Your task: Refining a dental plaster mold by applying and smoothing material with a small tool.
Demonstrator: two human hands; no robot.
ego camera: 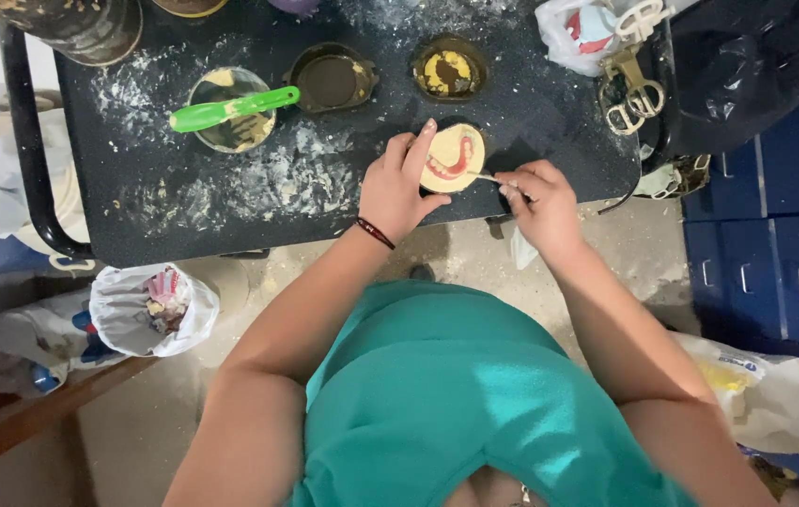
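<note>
While the person is leaning over the dark, powder-dusted table (183,202), the left hand (399,188) is resting on the near edge of a round yellowish mould (453,158) that is carrying a pink denture base with a row of teeth. The fingers of that hand are curving around the mould's left side and pressing against it, steadying it rather than lifting it. The mould is sitting on the table close to its front edge, between the two hands.

The right hand (540,202) is closing around a thin metal tool (486,176) — fingers pinched together on the handle — and the tool's tip is reaching the right side of the mould.

Farther back on the table, a bowl (230,111) is holding a green-handled spatula (230,109), and beside it two small dark flask halves are lying, one empty (332,80) and one with yellow material inside (449,68). A metal clamp (632,89) is sitting at the table's right end. Below, on the floor at the left, a white bag (150,310) is standing open.
</note>
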